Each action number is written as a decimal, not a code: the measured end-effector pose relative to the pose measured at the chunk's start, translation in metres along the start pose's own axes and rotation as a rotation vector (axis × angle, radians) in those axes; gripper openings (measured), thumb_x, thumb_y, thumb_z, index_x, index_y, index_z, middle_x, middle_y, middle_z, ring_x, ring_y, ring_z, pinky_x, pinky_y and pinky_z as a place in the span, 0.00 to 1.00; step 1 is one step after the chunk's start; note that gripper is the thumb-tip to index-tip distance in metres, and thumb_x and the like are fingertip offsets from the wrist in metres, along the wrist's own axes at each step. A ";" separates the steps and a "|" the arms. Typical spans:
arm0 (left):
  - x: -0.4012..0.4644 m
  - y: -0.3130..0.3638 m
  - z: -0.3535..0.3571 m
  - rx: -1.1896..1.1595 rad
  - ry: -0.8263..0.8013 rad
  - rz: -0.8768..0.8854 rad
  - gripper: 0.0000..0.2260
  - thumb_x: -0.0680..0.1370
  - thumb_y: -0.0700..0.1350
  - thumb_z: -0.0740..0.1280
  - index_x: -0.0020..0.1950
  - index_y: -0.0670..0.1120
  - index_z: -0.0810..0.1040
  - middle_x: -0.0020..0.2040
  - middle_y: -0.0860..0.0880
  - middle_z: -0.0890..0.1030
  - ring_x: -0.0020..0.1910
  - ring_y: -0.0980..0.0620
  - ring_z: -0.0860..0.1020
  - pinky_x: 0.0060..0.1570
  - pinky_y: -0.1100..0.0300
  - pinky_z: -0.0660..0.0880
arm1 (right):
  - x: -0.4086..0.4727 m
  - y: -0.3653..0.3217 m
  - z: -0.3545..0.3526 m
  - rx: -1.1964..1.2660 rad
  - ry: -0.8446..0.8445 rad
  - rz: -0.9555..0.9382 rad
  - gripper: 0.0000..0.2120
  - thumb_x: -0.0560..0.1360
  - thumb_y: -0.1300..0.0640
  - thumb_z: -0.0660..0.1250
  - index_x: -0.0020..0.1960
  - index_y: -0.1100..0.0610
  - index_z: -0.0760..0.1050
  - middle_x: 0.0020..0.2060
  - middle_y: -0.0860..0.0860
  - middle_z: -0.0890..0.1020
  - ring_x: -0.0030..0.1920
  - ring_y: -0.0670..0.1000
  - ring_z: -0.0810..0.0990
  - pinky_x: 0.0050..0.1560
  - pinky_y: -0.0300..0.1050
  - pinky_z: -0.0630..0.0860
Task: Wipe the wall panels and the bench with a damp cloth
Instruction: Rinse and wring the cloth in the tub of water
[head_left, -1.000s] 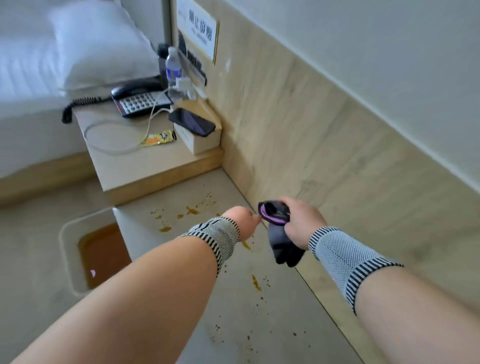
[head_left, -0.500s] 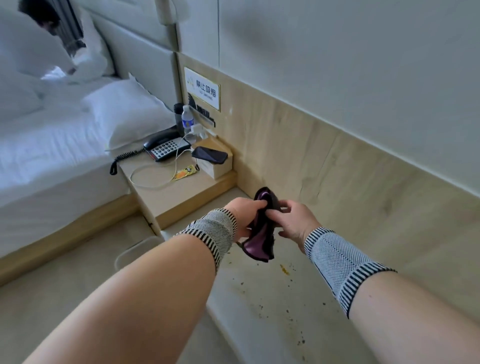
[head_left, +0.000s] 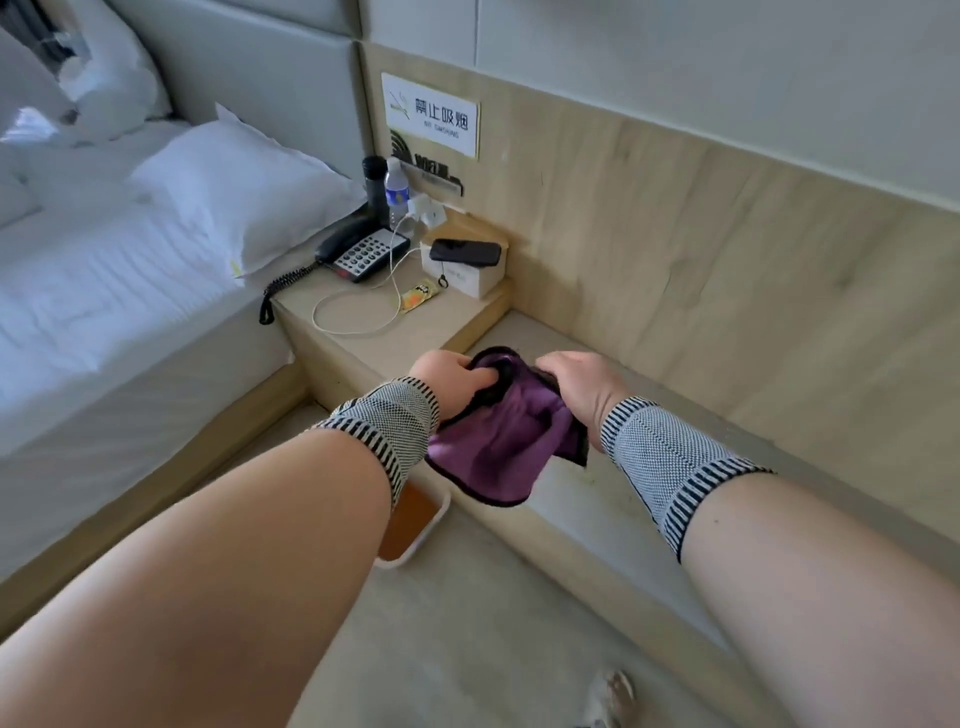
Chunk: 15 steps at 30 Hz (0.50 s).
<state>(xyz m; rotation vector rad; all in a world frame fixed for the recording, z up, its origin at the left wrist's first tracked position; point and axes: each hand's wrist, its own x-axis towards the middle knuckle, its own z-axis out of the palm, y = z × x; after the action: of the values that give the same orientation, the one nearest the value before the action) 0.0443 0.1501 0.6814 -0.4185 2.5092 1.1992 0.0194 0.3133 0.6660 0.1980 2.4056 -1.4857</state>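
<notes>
- My left hand (head_left: 448, 375) had its fingers curled into the top left edge of the purple cloth (head_left: 498, 447), gripping it.
- My right hand (head_left: 582, 387) gripped the cloth's top right edge, fingers folded under and hidden by the back of the hand.
- The cloth hung spread between both hands, purple face toward me with a dark border, its lower corner drooping toward 6 o'clock, over the front edge of the bench (head_left: 691, 467).
- Both wrists wore knit wrist bands (head_left: 670, 462) with striped cuffs.
- The wood wall panel (head_left: 727, 249) rose behind the bench, at 1 o'clock from the cloth.
- At 11 o'clock from the cloth sat the nightstand (head_left: 358, 332), carrying a black telephone (head_left: 358, 252), a white cable (head_left: 353, 312), a water bottle (head_left: 396, 195) and a smartphone (head_left: 465, 251) lying on a white box (head_left: 467, 278).
- A no-smoking sign (head_left: 430, 115) was fixed to the panel above them.
- A white tray (head_left: 415, 525) with brown contents lay on the floor at 7 o'clock from the cloth.
</notes>
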 end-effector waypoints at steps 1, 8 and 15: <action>0.002 -0.009 -0.007 0.027 -0.008 0.019 0.15 0.80 0.55 0.66 0.55 0.44 0.81 0.44 0.46 0.79 0.43 0.47 0.76 0.41 0.59 0.70 | -0.010 -0.002 0.010 -0.037 -0.025 0.001 0.15 0.71 0.45 0.68 0.36 0.56 0.74 0.33 0.54 0.76 0.38 0.53 0.74 0.42 0.47 0.72; 0.035 -0.030 -0.017 0.124 -0.115 -0.011 0.14 0.83 0.44 0.61 0.64 0.40 0.77 0.57 0.42 0.79 0.56 0.43 0.78 0.49 0.59 0.72 | -0.006 0.010 0.024 -0.479 -0.082 0.095 0.11 0.71 0.58 0.70 0.53 0.53 0.76 0.49 0.53 0.81 0.49 0.54 0.79 0.50 0.44 0.75; 0.074 -0.060 -0.047 0.346 -0.124 -0.026 0.18 0.86 0.42 0.52 0.73 0.41 0.70 0.71 0.43 0.72 0.69 0.43 0.71 0.66 0.55 0.68 | 0.041 0.020 0.059 -0.546 -0.144 0.164 0.04 0.73 0.60 0.70 0.46 0.53 0.78 0.45 0.53 0.82 0.48 0.54 0.80 0.47 0.40 0.73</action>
<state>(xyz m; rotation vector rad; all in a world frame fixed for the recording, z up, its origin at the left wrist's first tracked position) -0.0066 0.0682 0.6371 -0.2764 2.5251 0.7342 -0.0027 0.2675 0.6113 0.1510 2.4988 -0.7094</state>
